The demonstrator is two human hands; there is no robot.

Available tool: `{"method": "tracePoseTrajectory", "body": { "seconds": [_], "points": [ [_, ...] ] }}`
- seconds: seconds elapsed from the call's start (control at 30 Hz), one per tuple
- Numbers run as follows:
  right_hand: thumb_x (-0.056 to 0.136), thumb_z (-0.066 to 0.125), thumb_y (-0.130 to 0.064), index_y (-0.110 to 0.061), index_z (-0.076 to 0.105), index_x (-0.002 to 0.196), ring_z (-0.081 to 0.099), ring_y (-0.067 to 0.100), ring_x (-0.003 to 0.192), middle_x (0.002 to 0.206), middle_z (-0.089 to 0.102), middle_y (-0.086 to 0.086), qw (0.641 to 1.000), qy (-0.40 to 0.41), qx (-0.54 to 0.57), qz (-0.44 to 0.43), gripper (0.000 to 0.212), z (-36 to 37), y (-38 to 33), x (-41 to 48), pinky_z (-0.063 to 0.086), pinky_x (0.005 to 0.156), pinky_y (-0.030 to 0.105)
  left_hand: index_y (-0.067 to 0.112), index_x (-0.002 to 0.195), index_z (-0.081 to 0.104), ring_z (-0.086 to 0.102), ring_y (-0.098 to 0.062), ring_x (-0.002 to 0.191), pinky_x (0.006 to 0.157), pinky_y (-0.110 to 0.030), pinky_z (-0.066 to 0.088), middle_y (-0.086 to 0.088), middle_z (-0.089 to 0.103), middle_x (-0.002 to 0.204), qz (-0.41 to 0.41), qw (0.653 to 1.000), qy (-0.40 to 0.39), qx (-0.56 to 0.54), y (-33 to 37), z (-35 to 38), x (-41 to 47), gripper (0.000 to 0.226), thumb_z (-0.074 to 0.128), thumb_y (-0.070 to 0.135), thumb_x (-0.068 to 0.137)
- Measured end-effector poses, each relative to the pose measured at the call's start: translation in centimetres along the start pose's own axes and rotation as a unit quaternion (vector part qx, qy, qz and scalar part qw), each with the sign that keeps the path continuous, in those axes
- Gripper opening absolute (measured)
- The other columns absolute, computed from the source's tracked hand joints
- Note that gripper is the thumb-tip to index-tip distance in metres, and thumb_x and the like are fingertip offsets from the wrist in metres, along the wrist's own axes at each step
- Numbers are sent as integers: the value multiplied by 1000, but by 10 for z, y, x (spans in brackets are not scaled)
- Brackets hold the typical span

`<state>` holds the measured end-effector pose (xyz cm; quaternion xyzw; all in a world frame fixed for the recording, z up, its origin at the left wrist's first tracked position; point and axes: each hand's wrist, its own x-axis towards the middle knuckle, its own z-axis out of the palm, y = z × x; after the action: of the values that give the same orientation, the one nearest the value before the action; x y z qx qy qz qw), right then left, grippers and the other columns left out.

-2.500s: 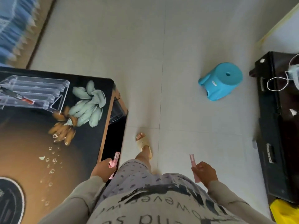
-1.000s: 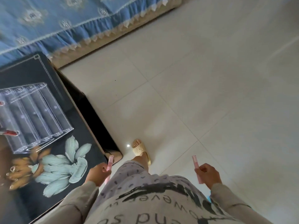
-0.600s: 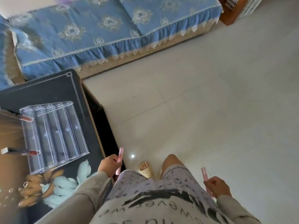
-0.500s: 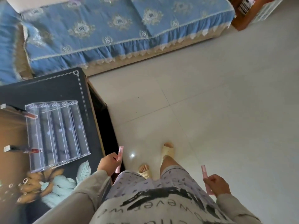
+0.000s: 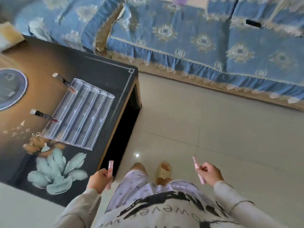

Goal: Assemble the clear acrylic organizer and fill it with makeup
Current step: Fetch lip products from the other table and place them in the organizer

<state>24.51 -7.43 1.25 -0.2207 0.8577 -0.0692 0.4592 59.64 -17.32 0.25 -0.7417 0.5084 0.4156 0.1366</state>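
- The left hand (image 5: 98,180) is lowest in view, its fingers curled round a pink cosmetic tube (image 5: 109,172) held upright just beside the table's near edge
- The right hand (image 5: 211,174) has its fingers curled round a second pink tube (image 5: 198,171), which tilts up and to the left over the floor
- Between the hands are pale patterned shorts (image 5: 136,183) and a beige slipper (image 5: 162,172) on pale floor tiles (image 5: 205,125)
- To the left is a dark glossy coffee table (image 5: 102,74) with a pale green flower print (image 5: 56,171) on its near part
- The clear acrylic organizer (image 5: 79,116) sits on the table just beyond the flower, well apart from both hands; it is assembled, with long stepped rows side by side
- Two tubes stick out of its leftmost row: the nearer lip tube (image 5: 43,115) and the farther lip tube (image 5: 65,83)
- Farthest off is a sofa (image 5: 197,40) under a blue patterned cover with a fringed hem
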Motion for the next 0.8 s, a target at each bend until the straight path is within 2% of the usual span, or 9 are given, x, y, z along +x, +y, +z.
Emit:
{"method": "tracePoseTrajectory", "body": {
  "seconds": [0.1, 0.17, 0.27, 0.37, 0.5, 0.63, 0.8],
  "points": [
    [83, 63, -20, -18, 45, 56, 47, 18, 60, 59, 53, -1, 997, -23, -69, -38, 32, -26, -27, 30, 34, 53, 20, 13, 57, 45, 54, -27, 67, 69, -30, 42, -10, 60, 62, -75, 988, 27, -130, 0, 15, -9, 34, 48, 17, 91],
    [82, 64, -18, -18, 46, 55, 48, 21, 63, 61, 55, 2, 993, -32, -101, -58, 32, -35, -43, 45, 34, 53, 20, 12, 59, 48, 51, -25, 59, 63, -30, 42, -4, 56, 52, -117, 972, 21, -204, -2, 24, -16, 28, 52, 8, 87],
    [83, 64, -20, -12, 50, 59, 49, 22, 67, 66, 57, 7, 987, -46, -134, -75, 29, -41, -64, 65, 34, 55, 26, 13, 57, 51, 45, -21, 51, 52, -26, 37, 3, 54, 37, -143, 958, 14, -249, -6, 36, -21, 29, 52, -3, 82],
    [85, 62, -26, -9, 53, 68, 50, 23, 69, 71, 58, 9, 979, -60, -170, -92, 26, -41, -85, 81, 34, 61, 27, 8, 57, 49, 43, -20, 47, 49, -25, 34, -7, 52, 48, -168, 944, 15, -282, -2, 41, -19, 28, 52, -2, 83],
    [84, 63, -21, -9, 50, 66, 50, 23, 71, 74, 58, 11, 974, -65, -199, -82, 25, -39, -111, 98, 33, 63, 27, 12, 59, 49, 45, -20, 50, 55, -26, 36, 4, 54, 39, -165, 943, 9, -288, 10, 32, -6, 26, 52, 0, 82],
    [85, 62, -21, -9, 51, 67, 50, 23, 71, 75, 58, 11, 969, -61, -227, -81, 24, -42, -145, 108, 33, 63, 26, 18, 64, 49, 54, -22, 67, 66, -25, 40, -3, 61, 65, -165, 954, 21, -250, 32, -3, 9, 21, 52, 13, 84],
    [87, 59, -20, -7, 55, 71, 52, 24, 74, 77, 61, 14, 963, -61, -240, -110, 21, -37, -199, 120, 35, 66, 27, 19, 59, 46, 51, -22, 67, 61, -25, 36, 0, 56, 62, -151, 949, 58, -271, 54, -50, 33, 27, 52, 18, 86]
  ]
}}
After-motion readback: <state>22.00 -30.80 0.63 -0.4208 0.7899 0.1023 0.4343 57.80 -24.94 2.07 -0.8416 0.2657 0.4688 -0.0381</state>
